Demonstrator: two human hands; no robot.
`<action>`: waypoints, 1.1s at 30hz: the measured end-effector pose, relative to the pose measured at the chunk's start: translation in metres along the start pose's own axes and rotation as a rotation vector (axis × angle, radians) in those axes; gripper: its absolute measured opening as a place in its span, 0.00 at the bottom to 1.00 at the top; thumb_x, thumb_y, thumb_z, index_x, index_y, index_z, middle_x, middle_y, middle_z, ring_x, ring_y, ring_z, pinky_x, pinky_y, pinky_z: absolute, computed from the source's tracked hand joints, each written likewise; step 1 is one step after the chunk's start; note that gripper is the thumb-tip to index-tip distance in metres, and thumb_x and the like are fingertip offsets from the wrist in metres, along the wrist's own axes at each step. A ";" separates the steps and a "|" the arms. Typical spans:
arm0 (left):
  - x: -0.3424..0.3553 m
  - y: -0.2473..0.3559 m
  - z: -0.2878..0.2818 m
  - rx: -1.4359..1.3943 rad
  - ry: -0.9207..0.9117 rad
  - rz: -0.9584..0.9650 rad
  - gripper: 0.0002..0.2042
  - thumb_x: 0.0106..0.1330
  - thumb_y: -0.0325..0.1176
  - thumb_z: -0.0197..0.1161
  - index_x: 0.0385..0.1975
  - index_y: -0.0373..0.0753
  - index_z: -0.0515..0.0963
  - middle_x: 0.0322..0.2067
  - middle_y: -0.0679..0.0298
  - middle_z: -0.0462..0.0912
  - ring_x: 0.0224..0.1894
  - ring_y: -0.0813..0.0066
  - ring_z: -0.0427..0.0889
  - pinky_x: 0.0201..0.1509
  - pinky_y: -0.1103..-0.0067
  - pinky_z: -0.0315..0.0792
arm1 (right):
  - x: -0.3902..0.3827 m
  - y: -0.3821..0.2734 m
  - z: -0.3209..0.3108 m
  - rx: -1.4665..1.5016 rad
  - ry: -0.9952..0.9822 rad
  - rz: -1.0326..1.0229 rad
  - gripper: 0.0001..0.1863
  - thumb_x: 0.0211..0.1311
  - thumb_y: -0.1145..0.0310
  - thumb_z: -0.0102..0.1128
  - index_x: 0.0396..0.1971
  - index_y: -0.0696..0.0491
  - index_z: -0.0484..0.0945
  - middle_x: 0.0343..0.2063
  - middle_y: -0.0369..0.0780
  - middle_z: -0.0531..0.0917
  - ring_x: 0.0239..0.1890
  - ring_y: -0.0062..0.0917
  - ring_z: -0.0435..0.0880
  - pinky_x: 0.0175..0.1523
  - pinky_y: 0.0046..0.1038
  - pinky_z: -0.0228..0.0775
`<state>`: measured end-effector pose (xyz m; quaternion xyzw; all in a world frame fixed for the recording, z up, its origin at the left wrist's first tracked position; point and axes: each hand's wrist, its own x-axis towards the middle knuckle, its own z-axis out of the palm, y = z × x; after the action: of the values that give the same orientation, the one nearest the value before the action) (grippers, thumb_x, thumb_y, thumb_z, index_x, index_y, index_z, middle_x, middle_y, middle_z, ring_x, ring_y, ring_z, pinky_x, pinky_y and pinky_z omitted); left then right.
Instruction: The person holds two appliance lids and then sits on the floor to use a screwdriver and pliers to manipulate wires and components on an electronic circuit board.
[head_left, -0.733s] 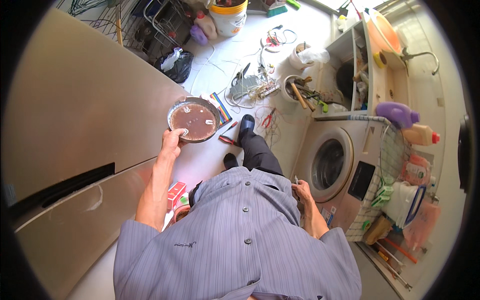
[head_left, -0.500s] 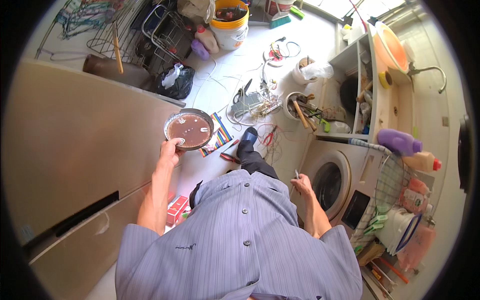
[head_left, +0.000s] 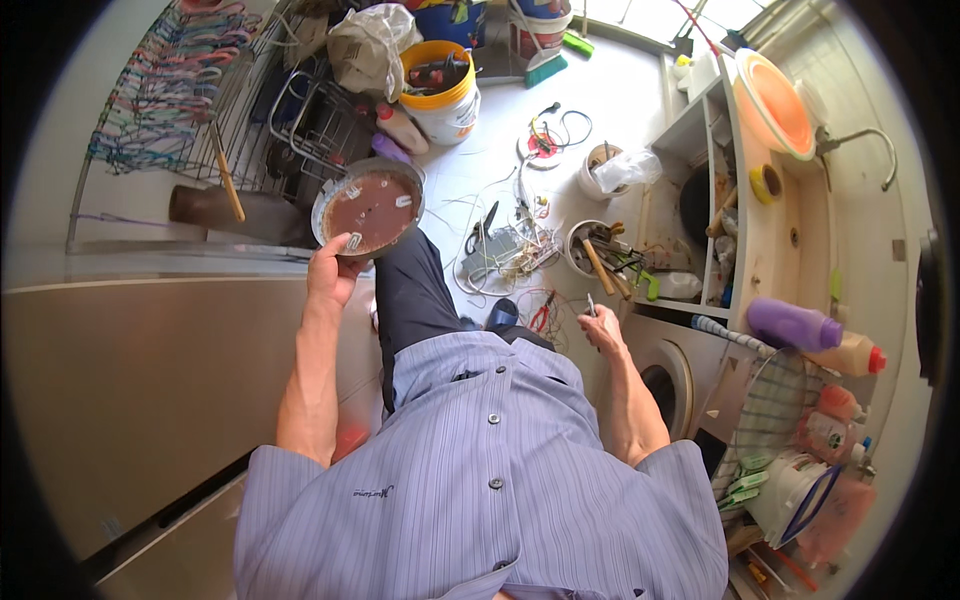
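My left hand grips the near edge of a round shallow pan-like disc, thumb on top. The disc has a reddish-brown face, a raised grey rim and a few small white clips. It is held out in front of me, above my left leg. On the other side, my right hand is closed around a small metallic object whose tip pokes up past the fingers. That object is too small to name. The hand hangs near the washing machine.
Loose wires and a grey box lie on the floor ahead, with red-handled pliers closer to my foot. A bucket of tools stands by the shelf unit. A large appliance-like panel fills the left. A yellow-rimmed bucket stands farther off.
I have stepped forward, and my left leg now shows beneath the disc. The disc has risen slightly in view. The striped mat and black bag have gone from sight. Both hands keep their grip.
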<state>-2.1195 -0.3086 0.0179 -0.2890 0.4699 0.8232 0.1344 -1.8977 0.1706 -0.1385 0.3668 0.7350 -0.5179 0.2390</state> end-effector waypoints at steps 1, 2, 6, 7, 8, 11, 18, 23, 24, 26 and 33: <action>0.002 0.005 0.019 -0.003 -0.048 0.020 0.14 0.63 0.27 0.65 0.48 0.36 0.78 0.44 0.59 0.85 0.47 0.62 0.85 0.55 0.66 0.81 | 0.001 0.014 0.001 0.013 0.002 0.026 0.10 0.56 0.66 0.64 0.29 0.55 0.75 0.19 0.36 0.77 0.16 0.20 0.73 0.19 0.26 0.63; 0.007 0.007 0.033 -0.031 -0.114 0.030 0.12 0.64 0.28 0.65 0.47 0.37 0.79 0.42 0.60 0.86 0.45 0.64 0.86 0.51 0.68 0.82 | 0.003 0.030 0.003 0.032 -0.013 0.069 0.10 0.56 0.66 0.65 0.28 0.55 0.75 0.19 0.37 0.78 0.16 0.20 0.73 0.18 0.27 0.63; 0.061 -0.011 0.060 -0.121 -0.253 -0.070 0.16 0.65 0.28 0.64 0.53 0.37 0.76 0.46 0.58 0.85 0.48 0.62 0.86 0.51 0.65 0.83 | -0.017 0.078 0.014 0.100 0.026 0.228 0.10 0.54 0.66 0.65 0.25 0.55 0.74 0.16 0.37 0.76 0.14 0.21 0.73 0.17 0.28 0.61; 0.074 -0.023 0.067 -0.121 -0.247 -0.097 0.17 0.65 0.28 0.64 0.54 0.37 0.75 0.47 0.58 0.85 0.48 0.61 0.86 0.51 0.64 0.83 | -0.025 0.082 0.016 0.108 0.040 0.286 0.11 0.53 0.66 0.65 0.24 0.55 0.73 0.15 0.37 0.76 0.14 0.22 0.73 0.18 0.29 0.62; 0.087 -0.042 0.072 -0.103 -0.273 -0.126 0.17 0.66 0.28 0.63 0.54 0.37 0.75 0.47 0.58 0.85 0.48 0.60 0.85 0.52 0.63 0.83 | -0.032 0.090 0.017 0.111 0.038 0.346 0.11 0.55 0.67 0.66 0.25 0.55 0.73 0.16 0.37 0.76 0.14 0.22 0.73 0.17 0.28 0.60; 0.108 -0.097 0.083 -0.051 -0.363 -0.248 0.18 0.67 0.29 0.61 0.57 0.39 0.74 0.50 0.58 0.84 0.50 0.59 0.85 0.51 0.63 0.82 | -0.037 0.116 0.028 0.516 0.092 0.427 0.10 0.55 0.68 0.67 0.27 0.56 0.74 0.18 0.38 0.77 0.15 0.21 0.72 0.16 0.26 0.59; 0.127 -0.168 0.073 0.141 -0.234 -0.565 0.19 0.66 0.27 0.60 0.58 0.38 0.74 0.51 0.57 0.82 0.53 0.59 0.82 0.60 0.60 0.77 | -0.009 0.051 0.075 0.671 0.202 0.293 0.12 0.57 0.64 0.67 0.32 0.55 0.76 0.21 0.36 0.78 0.18 0.19 0.76 0.18 0.23 0.61; 0.155 -0.110 0.089 0.395 -0.224 -0.816 0.19 0.67 0.29 0.58 0.58 0.33 0.72 0.51 0.51 0.82 0.52 0.53 0.83 0.61 0.57 0.77 | 0.003 -0.030 0.134 0.641 0.277 0.312 0.16 0.58 0.60 0.68 0.38 0.57 0.77 0.24 0.36 0.79 0.24 0.21 0.77 0.25 0.25 0.65; 0.174 -0.104 0.076 0.392 -0.244 -0.820 0.19 0.67 0.29 0.59 0.58 0.33 0.72 0.52 0.51 0.81 0.53 0.53 0.82 0.62 0.57 0.76 | 0.003 -0.045 0.147 0.600 0.311 0.319 0.19 0.57 0.58 0.69 0.39 0.58 0.78 0.26 0.38 0.80 0.28 0.25 0.79 0.31 0.27 0.69; 0.205 -0.081 0.058 0.380 -0.270 -0.871 0.20 0.67 0.30 0.62 0.58 0.36 0.73 0.52 0.53 0.82 0.53 0.55 0.82 0.62 0.58 0.75 | 0.002 -0.066 0.183 0.521 0.396 0.339 0.25 0.55 0.54 0.70 0.43 0.60 0.80 0.31 0.42 0.83 0.37 0.32 0.82 0.45 0.33 0.73; 0.241 -0.030 0.051 0.548 -0.240 -0.910 0.19 0.64 0.32 0.68 0.55 0.42 0.76 0.47 0.60 0.83 0.49 0.64 0.81 0.55 0.65 0.75 | -0.037 -0.119 0.235 0.531 0.468 0.300 0.18 0.59 0.62 0.65 0.44 0.59 0.80 0.27 0.36 0.79 0.32 0.21 0.77 0.40 0.27 0.71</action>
<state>-2.3150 -0.2619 -0.1280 -0.3217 0.4760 0.5564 0.6003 -1.9754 -0.0833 -0.1239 0.6277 0.5482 -0.5516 0.0348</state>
